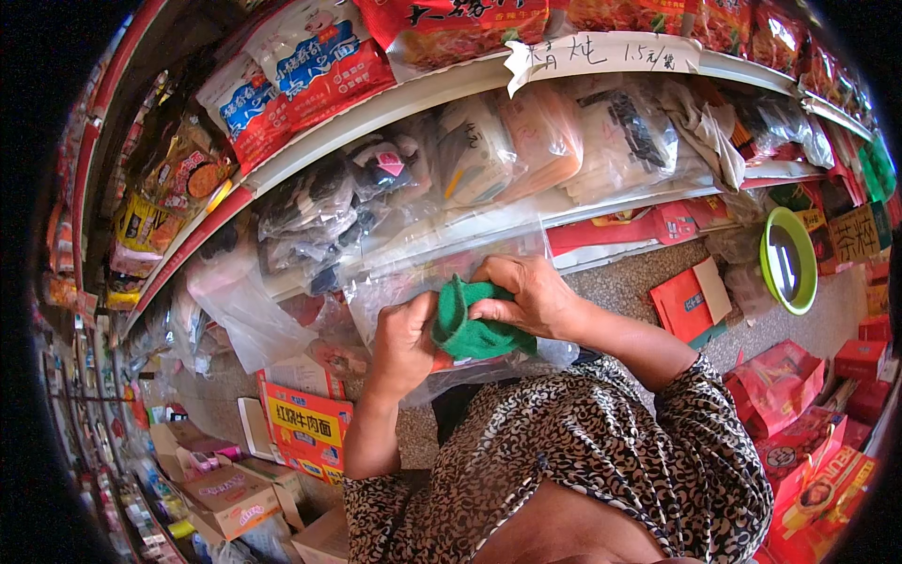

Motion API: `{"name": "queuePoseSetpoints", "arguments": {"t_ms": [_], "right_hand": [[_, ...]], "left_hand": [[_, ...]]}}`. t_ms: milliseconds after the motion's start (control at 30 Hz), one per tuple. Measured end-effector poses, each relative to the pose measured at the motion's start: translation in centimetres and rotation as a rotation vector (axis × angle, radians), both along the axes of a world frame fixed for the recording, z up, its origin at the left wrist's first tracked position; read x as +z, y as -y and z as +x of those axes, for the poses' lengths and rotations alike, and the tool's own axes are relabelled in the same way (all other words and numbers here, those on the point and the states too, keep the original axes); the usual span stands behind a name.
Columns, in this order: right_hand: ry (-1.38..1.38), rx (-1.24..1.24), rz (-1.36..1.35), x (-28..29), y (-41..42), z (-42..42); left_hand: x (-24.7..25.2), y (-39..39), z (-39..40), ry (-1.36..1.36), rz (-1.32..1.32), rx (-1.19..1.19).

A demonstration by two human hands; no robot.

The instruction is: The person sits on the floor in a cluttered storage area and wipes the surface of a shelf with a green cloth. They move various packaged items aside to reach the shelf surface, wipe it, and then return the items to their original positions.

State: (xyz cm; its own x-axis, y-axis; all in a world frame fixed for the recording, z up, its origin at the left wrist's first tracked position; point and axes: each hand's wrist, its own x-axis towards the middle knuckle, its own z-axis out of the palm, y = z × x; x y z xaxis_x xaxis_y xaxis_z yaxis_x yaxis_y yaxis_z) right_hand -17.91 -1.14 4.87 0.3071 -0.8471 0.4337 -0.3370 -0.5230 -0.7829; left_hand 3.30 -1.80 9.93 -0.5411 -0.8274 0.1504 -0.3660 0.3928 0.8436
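Both my hands grip a folded green knit cloth item [479, 321] in front of my body. My left hand [405, 345] holds its left edge, while my right hand [528, 296] pinches its upper right part between thumb and fingers. A clear plastic bag [366, 303] lies behind and beneath the cloth, between my hands and the shelf; how it is held is hidden. Bagged dark and grey textile goods [317, 204] sit on the shelf just beyond.
Above runs a shelf edge [437, 74] with red noodle packets [310, 77]. Wrapped stacks [476, 151] fill the lower shelf. A green-rimmed basin [788, 261] and red bags [775, 388] stand right; an orange noodle carton [306, 430] and open cardboard boxes [229, 493] are at lower left.
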Motion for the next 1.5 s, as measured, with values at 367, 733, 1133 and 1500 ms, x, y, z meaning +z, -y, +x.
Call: {"name": "queuePoseSetpoints", "arguments": {"t_ms": [367,733,1133,1500], "right_hand": [[0.028,0.07,0.264,-1.1,-0.7,-3.2],[0.652,-0.071,0.764,-6.3,-0.2,-7.9],[1.704,0.401,0.951,-5.8,1.2,-4.6],[0.967,-0.061,0.852,-6.5,2.2,-5.8]], "left_hand": [[-0.5,0.8,1.4,-0.189,0.135,0.176],[0.5,2.9,4.9,-0.616,0.156,0.431],[-1.0,2.7,3.6,-0.638,0.264,0.391],[-1.5,2.4,3.8,-0.592,0.267,0.373]]}}
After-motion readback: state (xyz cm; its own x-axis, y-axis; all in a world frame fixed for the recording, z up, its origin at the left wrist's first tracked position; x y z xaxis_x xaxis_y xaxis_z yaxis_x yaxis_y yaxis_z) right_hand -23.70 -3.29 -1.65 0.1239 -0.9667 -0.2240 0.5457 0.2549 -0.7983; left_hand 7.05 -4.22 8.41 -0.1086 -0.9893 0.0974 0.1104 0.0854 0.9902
